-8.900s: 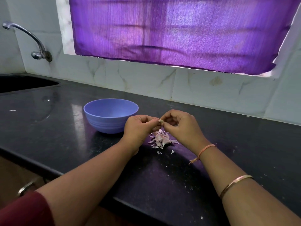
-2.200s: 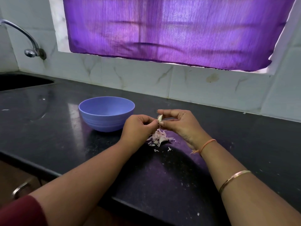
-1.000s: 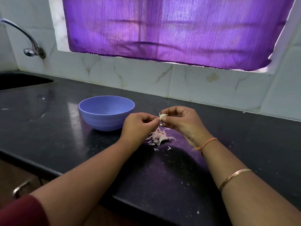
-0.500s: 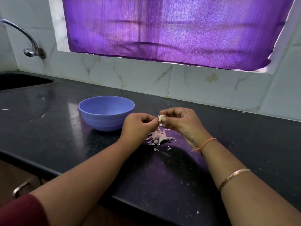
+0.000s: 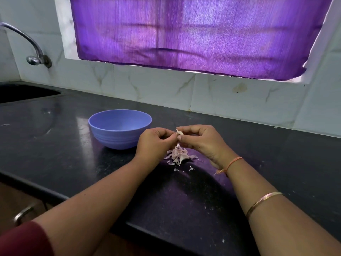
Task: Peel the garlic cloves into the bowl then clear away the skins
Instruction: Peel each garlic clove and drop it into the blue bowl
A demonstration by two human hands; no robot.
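A pale garlic clove (image 5: 180, 133) is pinched between the fingertips of my right hand (image 5: 201, 140), a little above the black counter. My left hand (image 5: 154, 142) meets it from the left, fingers curled, and pinches at the clove's skin. Directly below the hands lies a small heap of pinkish garlic skins (image 5: 178, 154), with a few scraps scattered in front of it. The blue bowl (image 5: 103, 122) stands upright just left of my left hand; its inside bottom is hidden from this angle.
The black counter (image 5: 55, 145) ends in a front edge near my forearms, with a drawer handle (image 5: 22, 215) below. A sink (image 5: 24, 91) and tap (image 5: 35, 58) sit at the far left. A tiled wall and purple curtain (image 5: 184, 34) close the back.
Both hands stay together over the skin heap. Over the last second the fingers have shifted slightly on the clove; the bowl and heap have not moved.
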